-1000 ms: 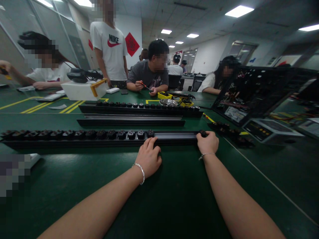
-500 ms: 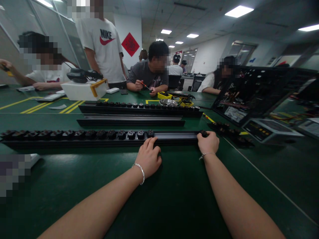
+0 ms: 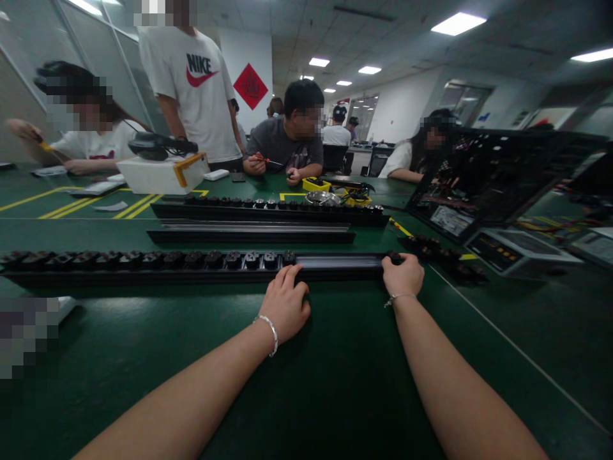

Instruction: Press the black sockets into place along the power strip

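Note:
A long black power track (image 3: 335, 271) lies across the table before me. Several black socket modules (image 3: 213, 259) sit in a row along its left and middle part, and bare metal channel shows right of the last one. My left hand (image 3: 286, 305), fingers stretched out, rests its fingertips on the track's near edge beside that last module (image 3: 289, 257). At the track's right end, my right hand (image 3: 403, 276) is closed around a dark socket module (image 3: 393, 257), mostly hidden by the fingers.
Behind lie an empty track (image 3: 253, 234) and another track with modules (image 3: 268, 209). Loose black modules (image 3: 447, 255) are right of my right hand, near an open computer case (image 3: 488, 185). A white box (image 3: 156, 176) stands back left. Co-workers sit across the green table (image 3: 335, 383).
My right hand has shifted slightly to the right with the module. My left hand has stayed in place. Across the table, two co-workers' hands with tools have moved.

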Tool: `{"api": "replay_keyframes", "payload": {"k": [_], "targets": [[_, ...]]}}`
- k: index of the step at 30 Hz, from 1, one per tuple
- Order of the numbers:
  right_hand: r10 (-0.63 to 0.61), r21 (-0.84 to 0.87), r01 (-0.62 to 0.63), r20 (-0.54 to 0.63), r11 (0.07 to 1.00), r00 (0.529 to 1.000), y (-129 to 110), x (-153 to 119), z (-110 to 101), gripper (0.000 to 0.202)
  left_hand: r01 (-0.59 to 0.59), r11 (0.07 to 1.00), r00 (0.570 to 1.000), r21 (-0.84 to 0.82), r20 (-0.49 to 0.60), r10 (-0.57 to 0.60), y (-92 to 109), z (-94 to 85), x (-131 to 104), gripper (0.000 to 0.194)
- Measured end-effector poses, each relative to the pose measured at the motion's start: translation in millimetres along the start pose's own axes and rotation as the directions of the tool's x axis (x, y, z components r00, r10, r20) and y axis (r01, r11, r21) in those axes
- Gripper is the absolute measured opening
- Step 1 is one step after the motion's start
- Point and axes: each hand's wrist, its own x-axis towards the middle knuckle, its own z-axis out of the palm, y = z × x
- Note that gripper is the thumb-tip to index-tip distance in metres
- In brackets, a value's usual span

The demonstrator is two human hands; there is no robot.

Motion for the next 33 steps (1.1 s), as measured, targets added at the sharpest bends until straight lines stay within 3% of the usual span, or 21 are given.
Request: {"api": "replay_keyframes", "payload": {"k": [33], "targets": [[0.077,-0.017,-0.077,-0.024,0.997,0.997,12,16,-2,0.037,-0.015,1.000,1.000,0.019,-0.013,0.016,-2,2.8,0,0.017]]}}
